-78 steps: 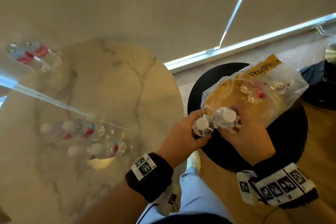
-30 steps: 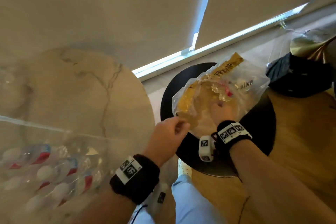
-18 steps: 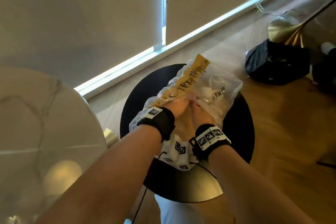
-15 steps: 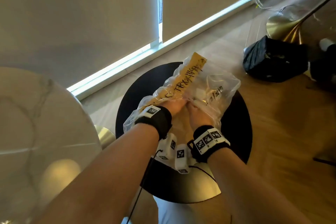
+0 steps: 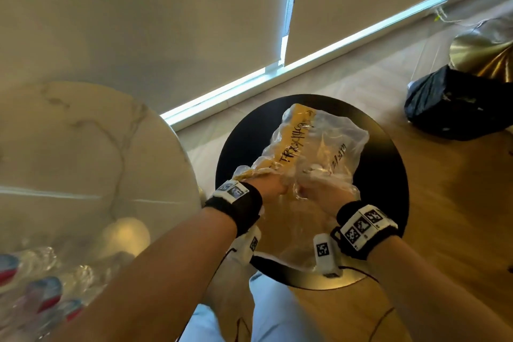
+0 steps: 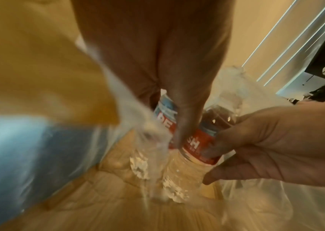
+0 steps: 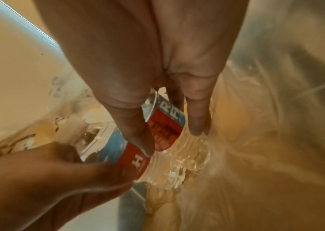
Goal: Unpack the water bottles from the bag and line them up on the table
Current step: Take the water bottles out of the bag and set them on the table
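A clear plastic bag [image 5: 330, 144] with a yellow strip lies on a round black stool [image 5: 385, 175]. Both my hands are inside it. My left hand [image 5: 273, 189] grips one clear water bottle [image 6: 164, 115] with a red and blue label. My right hand [image 5: 313, 191] grips a second bottle [image 7: 167, 123] beside it. In the left wrist view my right hand [image 6: 266, 140] wraps the right-hand bottle [image 6: 195, 145]. In the right wrist view my left hand [image 7: 68, 171] holds the lower bottle [image 7: 134, 157]. Several bottles [image 5: 41, 294] show blurred on the marble table [image 5: 83, 161].
The marble table's rim sits just left of the stool, with a narrow gap of floor between. A black bag [image 5: 455, 108] and a gold lamp base [image 5: 483, 55] stand on the wooden floor at the right. Window blinds hang behind.
The two bottles I held at the bag's mouth are gone from my hands. Both hands have since gone into the bag and closed round two more bottles.
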`<state>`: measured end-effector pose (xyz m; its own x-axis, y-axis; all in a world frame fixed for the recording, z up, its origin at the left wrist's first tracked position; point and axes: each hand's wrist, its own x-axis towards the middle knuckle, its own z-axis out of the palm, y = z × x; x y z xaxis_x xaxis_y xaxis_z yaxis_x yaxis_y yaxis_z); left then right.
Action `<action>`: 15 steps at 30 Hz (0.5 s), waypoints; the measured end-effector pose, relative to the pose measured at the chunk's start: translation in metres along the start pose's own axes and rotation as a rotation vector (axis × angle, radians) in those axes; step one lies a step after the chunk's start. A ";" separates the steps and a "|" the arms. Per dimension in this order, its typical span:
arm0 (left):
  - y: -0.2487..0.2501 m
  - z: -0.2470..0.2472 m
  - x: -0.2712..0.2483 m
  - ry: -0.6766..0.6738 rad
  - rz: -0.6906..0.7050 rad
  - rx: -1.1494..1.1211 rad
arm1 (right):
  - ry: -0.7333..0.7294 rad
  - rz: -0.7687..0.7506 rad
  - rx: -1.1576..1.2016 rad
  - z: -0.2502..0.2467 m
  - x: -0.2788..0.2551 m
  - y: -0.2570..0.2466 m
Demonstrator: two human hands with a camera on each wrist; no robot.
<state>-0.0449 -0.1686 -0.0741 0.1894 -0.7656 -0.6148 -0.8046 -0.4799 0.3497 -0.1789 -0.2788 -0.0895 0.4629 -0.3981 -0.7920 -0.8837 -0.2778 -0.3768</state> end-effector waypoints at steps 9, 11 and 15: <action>0.007 0.020 -0.045 0.250 0.091 -0.461 | 0.144 -0.126 -0.458 -0.012 -0.027 -0.007; 0.003 0.015 -0.061 0.290 0.110 -0.567 | 0.206 -0.271 -0.424 -0.013 -0.035 -0.007; -0.022 0.000 -0.138 0.455 0.029 -0.766 | 0.079 -0.531 -0.064 -0.005 -0.055 -0.039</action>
<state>-0.0538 -0.0524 0.0029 0.5108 -0.7999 -0.3151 -0.2462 -0.4872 0.8379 -0.1690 -0.2506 -0.0288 0.8508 -0.2522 -0.4610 -0.5217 -0.5106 -0.6835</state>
